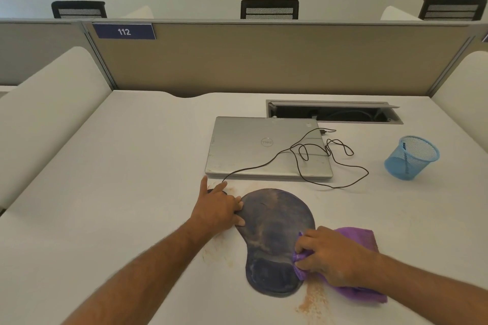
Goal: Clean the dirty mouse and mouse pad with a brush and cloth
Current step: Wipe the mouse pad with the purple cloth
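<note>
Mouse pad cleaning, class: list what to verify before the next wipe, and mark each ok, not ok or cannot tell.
1. Left hand steadies the mouse pad at its edge: ok.
2. Right hand grips the purple cloth: ok.
3. Cloth touches the pad's right edge: ok.
4. Pad free of dust: not ok, pale smears remain.
5. Desk around the pad clean: not ok, orange dust.
6. Mouse clean: cannot tell, mostly hidden.

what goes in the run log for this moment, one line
step: wiping pad | left hand: holds pad edge | right hand: grips cloth at pad's right edge | dust on desk
</note>
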